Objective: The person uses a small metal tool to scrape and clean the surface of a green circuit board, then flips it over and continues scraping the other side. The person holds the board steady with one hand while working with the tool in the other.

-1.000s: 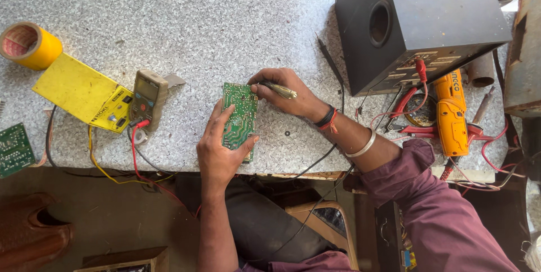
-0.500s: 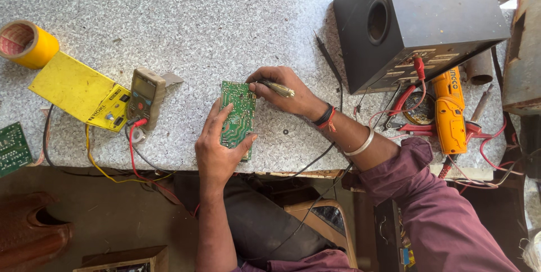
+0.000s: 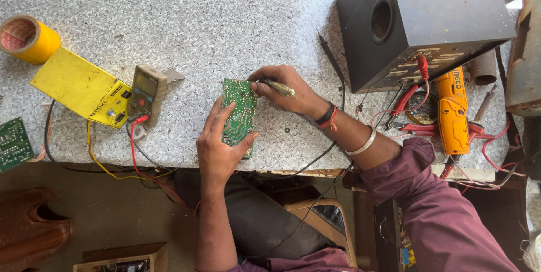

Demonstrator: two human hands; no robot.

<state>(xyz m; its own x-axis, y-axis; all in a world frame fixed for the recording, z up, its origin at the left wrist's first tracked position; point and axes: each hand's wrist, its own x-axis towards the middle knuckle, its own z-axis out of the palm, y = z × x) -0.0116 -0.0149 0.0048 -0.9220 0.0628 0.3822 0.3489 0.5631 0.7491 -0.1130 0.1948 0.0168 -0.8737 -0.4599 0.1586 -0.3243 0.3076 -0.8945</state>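
Our left hand [image 3: 217, 148] grips the green board [image 3: 239, 115]; our right hand [image 3: 290, 91] pinches the soldering tool [image 3: 276, 86]. A slip might burn fingers.

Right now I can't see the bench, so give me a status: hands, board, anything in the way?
Left hand holds green circuit board at bench edge. Right hand grips soldering iron, tip at board's top. Multimeter sits left, apart; nothing between.

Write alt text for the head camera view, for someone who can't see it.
On a speckled grey worktop, the left hand steadies a green circuit board while the right hand holds a soldering iron at its top edge. A multimeter, yellow box and tape roll lie left; a black speaker stands right.
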